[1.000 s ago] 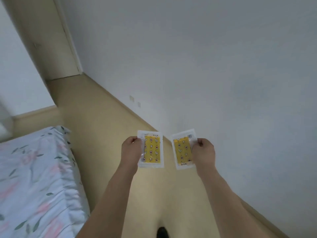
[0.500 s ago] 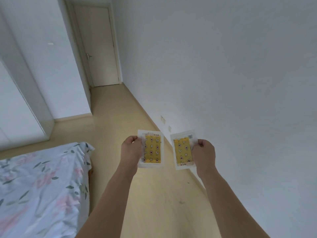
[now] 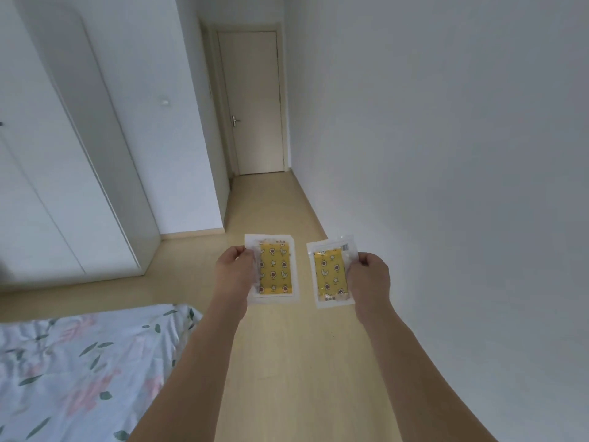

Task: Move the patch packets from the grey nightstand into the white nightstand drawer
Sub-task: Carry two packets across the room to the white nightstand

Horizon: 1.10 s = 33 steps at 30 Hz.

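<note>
I hold two patch packets out in front of me, above the wooden floor. Each is a clear white-edged sleeve with a yellow patterned patch inside. My left hand [image 3: 234, 275] pinches the left edge of one patch packet [image 3: 274, 269]. My right hand [image 3: 369, 279] pinches the right edge of the other patch packet [image 3: 330, 271]. The two packets hang side by side with a small gap between them. Neither nightstand is in view.
A bed with a floral sheet [image 3: 79, 371] fills the lower left. White wardrobe doors [image 3: 63, 186] stand along the left. A plain wall [image 3: 446, 186] runs close on the right. A strip of wooden floor [image 3: 271, 202] leads to a shut door [image 3: 251, 103] at the far end.
The view has swung up and to the left: the door, the wardrobe and more of the floor have come into sight. Both hands keep the packets held the same way.
</note>
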Motion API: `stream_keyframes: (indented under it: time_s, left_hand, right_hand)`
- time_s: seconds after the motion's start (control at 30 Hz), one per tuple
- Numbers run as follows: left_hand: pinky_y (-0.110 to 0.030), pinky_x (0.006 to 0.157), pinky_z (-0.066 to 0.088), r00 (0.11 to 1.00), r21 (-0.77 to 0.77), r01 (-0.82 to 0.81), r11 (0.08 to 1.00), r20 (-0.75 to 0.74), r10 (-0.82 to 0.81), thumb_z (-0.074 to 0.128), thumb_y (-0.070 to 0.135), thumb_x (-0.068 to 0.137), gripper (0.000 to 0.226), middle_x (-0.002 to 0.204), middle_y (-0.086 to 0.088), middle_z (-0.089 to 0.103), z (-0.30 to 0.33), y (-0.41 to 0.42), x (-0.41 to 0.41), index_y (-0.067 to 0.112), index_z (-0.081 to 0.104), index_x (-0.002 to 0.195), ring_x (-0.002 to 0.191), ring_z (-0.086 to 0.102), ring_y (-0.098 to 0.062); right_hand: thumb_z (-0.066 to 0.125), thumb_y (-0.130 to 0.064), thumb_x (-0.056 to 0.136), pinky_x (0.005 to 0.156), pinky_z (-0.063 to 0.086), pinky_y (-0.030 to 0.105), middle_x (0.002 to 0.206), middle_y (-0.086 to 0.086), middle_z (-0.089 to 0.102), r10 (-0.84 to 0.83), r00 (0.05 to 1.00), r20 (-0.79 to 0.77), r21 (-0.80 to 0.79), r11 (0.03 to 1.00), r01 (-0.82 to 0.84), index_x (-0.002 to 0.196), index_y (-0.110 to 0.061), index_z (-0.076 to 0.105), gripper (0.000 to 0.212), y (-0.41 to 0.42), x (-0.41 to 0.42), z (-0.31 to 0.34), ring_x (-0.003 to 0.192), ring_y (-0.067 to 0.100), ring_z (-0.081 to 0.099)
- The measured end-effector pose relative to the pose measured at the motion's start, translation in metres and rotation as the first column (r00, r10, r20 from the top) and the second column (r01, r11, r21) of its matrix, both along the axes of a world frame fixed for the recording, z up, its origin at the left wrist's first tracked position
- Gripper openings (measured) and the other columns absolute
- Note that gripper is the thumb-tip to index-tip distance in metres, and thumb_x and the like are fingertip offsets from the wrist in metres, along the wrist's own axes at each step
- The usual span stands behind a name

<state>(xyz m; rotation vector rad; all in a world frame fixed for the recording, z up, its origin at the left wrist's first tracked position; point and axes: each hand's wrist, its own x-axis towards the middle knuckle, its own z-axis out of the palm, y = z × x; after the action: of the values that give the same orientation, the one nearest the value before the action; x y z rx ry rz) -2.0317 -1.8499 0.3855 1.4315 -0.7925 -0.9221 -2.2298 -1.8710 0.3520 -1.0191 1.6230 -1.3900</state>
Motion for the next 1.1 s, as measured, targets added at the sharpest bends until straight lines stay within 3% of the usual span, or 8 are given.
stream_keyframes:
  time_s: [0.17, 0.37, 0.57, 0.77, 0.83, 1.0, 1.1]
  left_hand:
    - [-0.024, 0.055, 0.046, 0.986, 0.004, -0.155, 0.988, -0.054, 0.155, 0.044, 0.009, 0.098, 0.024, 0.079, -0.001, 0.065, 0.007, -0.101, 0.046, 0.014, 0.057, 0.078, 0.068, 0.062, -0.016]
    - [-0.031, 0.063, 0.053, 0.975, 0.006, -0.191, 0.982, -0.118, 0.191, 0.045, 0.009, 0.096, 0.022, 0.083, -0.004, 0.068, -0.017, -0.243, 0.092, 0.014, 0.059, 0.080, 0.073, 0.066, -0.021]
    - [-0.027, 0.058, 0.049, 0.965, -0.017, -0.247, 0.969, -0.099, 0.245, 0.044, 0.010, 0.097, 0.022, 0.083, -0.004, 0.067, -0.013, -0.394, 0.168, 0.012, 0.060, 0.081, 0.072, 0.065, -0.019]
    - [-0.026, 0.062, 0.048, 0.936, -0.026, -0.341, 0.940, -0.108, 0.336, 0.045, 0.012, 0.097, 0.019, 0.082, -0.002, 0.065, -0.008, -0.519, 0.256, 0.009, 0.060, 0.086, 0.070, 0.062, -0.017]
    - [-0.030, 0.067, 0.051, 0.927, 0.004, -0.360, 0.933, -0.112, 0.358, 0.045, 0.012, 0.096, 0.017, 0.084, -0.004, 0.066, -0.016, -0.551, 0.287, 0.008, 0.061, 0.090, 0.075, 0.063, -0.022]
    - [-0.024, 0.056, 0.044, 0.855, 0.064, -0.502, 0.863, -0.118, 0.506, 0.045, 0.010, 0.095, 0.019, 0.080, -0.003, 0.066, -0.038, -0.634, 0.384, 0.012, 0.061, 0.085, 0.068, 0.060, -0.019]
    - [-0.028, 0.062, 0.048, 0.814, 0.056, -0.568, 0.821, -0.110, 0.570, 0.045, 0.009, 0.094, 0.018, 0.084, -0.006, 0.067, -0.047, -0.696, 0.447, 0.009, 0.062, 0.089, 0.074, 0.062, -0.024]
  right_hand:
    - [0.035, 0.000, 0.081, 0.050, 0.047, 0.023, 0.087, 0.016, 0.066, 0.096, 0.995, -0.012, 0.005, 0.995, -0.096, 0.089, 0.002, 0.064, 0.029, -0.123, 0.033, 0.006, 0.067, 0.021, 0.061]
    - [0.036, 0.000, 0.082, 0.053, 0.051, 0.024, 0.088, 0.004, 0.069, 0.169, 0.986, -0.006, -0.001, 0.986, -0.170, 0.092, -0.010, 0.069, 0.035, -0.275, 0.086, -0.004, 0.076, 0.021, 0.067]
    - [0.036, 0.000, 0.084, 0.051, 0.043, 0.023, 0.077, 0.001, 0.063, 0.249, 0.966, -0.069, -0.008, 0.968, -0.250, 0.083, -0.007, 0.063, 0.028, -0.444, 0.163, 0.012, 0.064, 0.019, 0.059]
    - [0.038, -0.002, 0.085, 0.055, 0.048, 0.024, 0.084, -0.001, 0.067, 0.336, 0.940, -0.064, -0.042, 0.940, -0.339, 0.088, -0.011, 0.065, 0.029, -0.591, 0.264, 0.026, 0.071, 0.018, 0.063]
    - [0.038, -0.001, 0.083, 0.057, 0.047, 0.026, 0.083, 0.002, 0.065, 0.370, 0.928, -0.043, -0.028, 0.928, -0.371, 0.084, -0.010, 0.065, 0.028, -0.633, 0.300, 0.017, 0.069, 0.020, 0.059]
    - [0.038, -0.002, 0.076, 0.058, 0.041, 0.031, 0.073, 0.006, 0.056, 0.488, 0.873, 0.005, 0.016, 0.873, -0.488, 0.083, 0.000, 0.061, 0.024, -0.746, 0.410, -0.014, 0.064, 0.022, 0.047]
    - [0.038, 0.000, 0.076, 0.056, 0.034, 0.029, 0.068, 0.007, 0.046, 0.563, 0.827, -0.003, 0.007, 0.827, -0.563, 0.069, -0.004, 0.050, 0.015, -0.817, 0.481, -0.023, 0.063, 0.021, 0.039]
